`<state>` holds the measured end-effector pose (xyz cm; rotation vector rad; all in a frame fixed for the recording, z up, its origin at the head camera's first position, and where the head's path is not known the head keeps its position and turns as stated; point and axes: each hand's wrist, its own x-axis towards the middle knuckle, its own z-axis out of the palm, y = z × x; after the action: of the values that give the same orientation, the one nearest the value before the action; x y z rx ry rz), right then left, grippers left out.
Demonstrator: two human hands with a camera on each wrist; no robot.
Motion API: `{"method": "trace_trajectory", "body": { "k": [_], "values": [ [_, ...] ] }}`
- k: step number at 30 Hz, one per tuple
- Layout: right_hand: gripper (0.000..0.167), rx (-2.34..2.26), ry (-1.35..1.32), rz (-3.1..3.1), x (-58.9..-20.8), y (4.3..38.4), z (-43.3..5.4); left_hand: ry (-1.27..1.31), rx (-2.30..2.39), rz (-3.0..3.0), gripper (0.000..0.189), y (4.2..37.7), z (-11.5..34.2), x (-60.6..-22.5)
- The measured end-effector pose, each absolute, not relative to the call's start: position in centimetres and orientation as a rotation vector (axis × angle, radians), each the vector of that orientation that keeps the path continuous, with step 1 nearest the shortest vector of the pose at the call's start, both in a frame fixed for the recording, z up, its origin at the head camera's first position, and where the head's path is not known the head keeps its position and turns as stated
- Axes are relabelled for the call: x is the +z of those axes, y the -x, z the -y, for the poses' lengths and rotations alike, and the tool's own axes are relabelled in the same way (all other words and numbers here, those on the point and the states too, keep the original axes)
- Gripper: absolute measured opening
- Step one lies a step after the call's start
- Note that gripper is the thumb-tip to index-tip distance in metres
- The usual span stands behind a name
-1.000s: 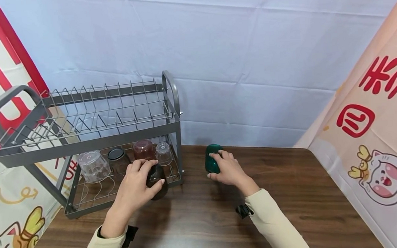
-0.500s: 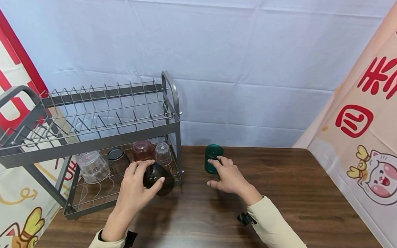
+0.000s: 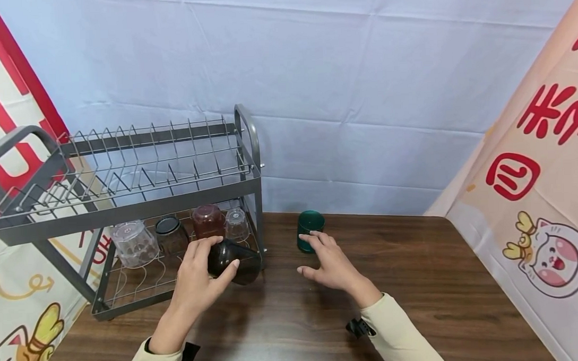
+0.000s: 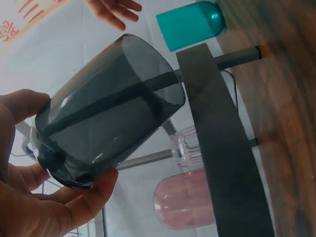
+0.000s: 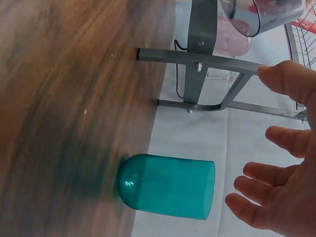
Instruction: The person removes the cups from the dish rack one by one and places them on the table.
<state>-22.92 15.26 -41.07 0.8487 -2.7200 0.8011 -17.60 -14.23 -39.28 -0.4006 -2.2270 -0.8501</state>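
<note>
My left hand (image 3: 194, 282) pinched a dark glass (image 4: 108, 113), thumb on one side and fingers curled on the other, around its base end. I had it tilted off the counter (image 3: 417, 282), its mouth pointing toward four o'clock and down, beside the front right corner of the dish rack (image 3: 127, 208). Whether it touched the rack's lower rail I couldn't tell. My right hand (image 3: 332, 261), at the left one's three o'clock, was spread, fingers apart and holding nothing. At that hand's eleven o'clock, near my fingertips but not touching them, the green glass (image 5: 170, 185) stood upright on the counter, rounded base down.

Each of my wrists had a black strap just below a cream sleeve (image 3: 399, 330).

The rack rose from my left hand's eleven o'clock, wire slots on its upper tier and glasses on the lower. Going round from the left hand, a clear glass (image 3: 135, 247) sat at ten, a smoky glass (image 3: 171, 239) at eleven, a pink glass (image 3: 208, 220) just past twelve, rounded end up, and a small clear tumbler (image 3: 236, 222) at one.

Farther out, a pale creased sheet (image 3: 338, 94) hung at twelve o'clock, and a cartoon banner (image 3: 552, 192) between two and three.
</note>
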Motion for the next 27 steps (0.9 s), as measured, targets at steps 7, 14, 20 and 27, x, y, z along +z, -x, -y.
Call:
{"method": "trace_trajectory", "body": {
  "k": [7,14,20,27],
  "values": [
    [0.067,0.991,-0.903,2.668,-41.5,22.4,-15.3,0.376,-0.929,2.245,0.053,17.7,14.0,-39.9],
    [0.066,1.114,-0.913,2.628,-42.1,22.1,-15.2,0.356,-1.010,2.253,0.051,17.8,13.7,-40.5],
    [0.067,1.256,-0.930,2.580,-42.5,21.7,-14.9,0.354,-1.102,2.266,0.051,17.7,13.5,-40.7],
    [0.067,1.363,-0.963,2.575,-43.2,21.2,-14.4,0.350,-1.235,2.325,0.048,17.4,13.1,-41.0]
  ]
}}
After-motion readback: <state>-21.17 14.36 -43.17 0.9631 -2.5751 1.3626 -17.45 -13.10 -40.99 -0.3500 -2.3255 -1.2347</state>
